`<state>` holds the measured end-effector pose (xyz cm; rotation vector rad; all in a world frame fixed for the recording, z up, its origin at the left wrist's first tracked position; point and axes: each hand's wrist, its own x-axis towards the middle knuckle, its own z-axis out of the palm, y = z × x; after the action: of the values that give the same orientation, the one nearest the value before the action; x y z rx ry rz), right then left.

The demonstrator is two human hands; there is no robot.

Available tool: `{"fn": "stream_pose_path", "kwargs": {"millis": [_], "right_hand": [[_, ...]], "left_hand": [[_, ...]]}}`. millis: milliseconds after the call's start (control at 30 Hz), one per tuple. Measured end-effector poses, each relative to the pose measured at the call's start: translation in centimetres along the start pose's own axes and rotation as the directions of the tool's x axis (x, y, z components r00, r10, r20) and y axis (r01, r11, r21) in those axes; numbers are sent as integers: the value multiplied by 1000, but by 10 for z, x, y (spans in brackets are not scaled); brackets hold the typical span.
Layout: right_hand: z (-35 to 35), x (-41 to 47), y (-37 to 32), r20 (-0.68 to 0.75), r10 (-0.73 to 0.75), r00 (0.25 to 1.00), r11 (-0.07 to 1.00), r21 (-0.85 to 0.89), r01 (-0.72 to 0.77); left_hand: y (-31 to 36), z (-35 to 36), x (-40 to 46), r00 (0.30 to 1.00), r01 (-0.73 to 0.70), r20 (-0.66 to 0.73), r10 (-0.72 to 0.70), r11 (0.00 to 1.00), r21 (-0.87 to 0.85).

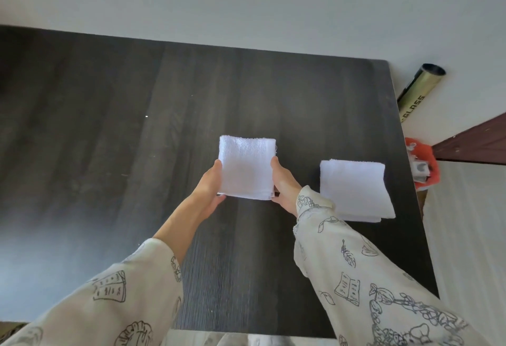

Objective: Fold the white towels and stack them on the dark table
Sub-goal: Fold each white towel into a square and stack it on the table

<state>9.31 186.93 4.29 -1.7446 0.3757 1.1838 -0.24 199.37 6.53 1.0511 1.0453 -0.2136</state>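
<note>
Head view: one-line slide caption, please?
Both hands, left hand and right hand, hold a folded white towel above the dark table, beside another folded towel.

Dark table against a pale wall

A black-brown wood-grain table (191, 99) stands flush with a plain white wall (246, 3), and soft light leaves a pale sheen on its left side. To its right a metallic tube (419, 88) printed "GLASS" leans at the wall, near a dark red-brown wooden edge (473, 140), an orange object (421, 162) and pale flooring (471, 236).
</note>
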Motion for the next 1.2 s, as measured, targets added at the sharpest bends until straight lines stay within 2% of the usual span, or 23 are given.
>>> {"fn": "stream_pose_path", "kwargs": {"millis": [267, 500, 633, 767, 1000, 1133, 1200], "right_hand": [[9, 58, -97, 11, -71, 997, 996, -61, 71], [2, 119, -197, 60, -138, 989, 990, 3, 138], [2, 140, -232, 84, -174, 981, 985, 28, 172], [2, 148, -250, 104, -193, 976, 975, 135, 178], [-5, 140, -246, 144, -221, 964, 909, 388, 151], [-11, 116, -229, 147, -200, 969, 917, 376, 132], [-16, 98, -219, 129, -195, 972, 914, 384, 132]], "left_hand": [[90, 5, 73, 997, -60, -48, 58, 997, -40], [178, 13, 149, 974, -138, -174, 144, 989, 42], [206, 16, 175, 964, -180, -198, 178, 984, 10], [226, 21, 187, 956, -204, -220, 192, 978, -32], [224, 21, 189, 963, -234, -164, 215, 966, -108], [203, 21, 171, 941, -195, -297, 165, 978, -75], [186, 24, 152, 936, -176, -321, 146, 982, -68]]}}
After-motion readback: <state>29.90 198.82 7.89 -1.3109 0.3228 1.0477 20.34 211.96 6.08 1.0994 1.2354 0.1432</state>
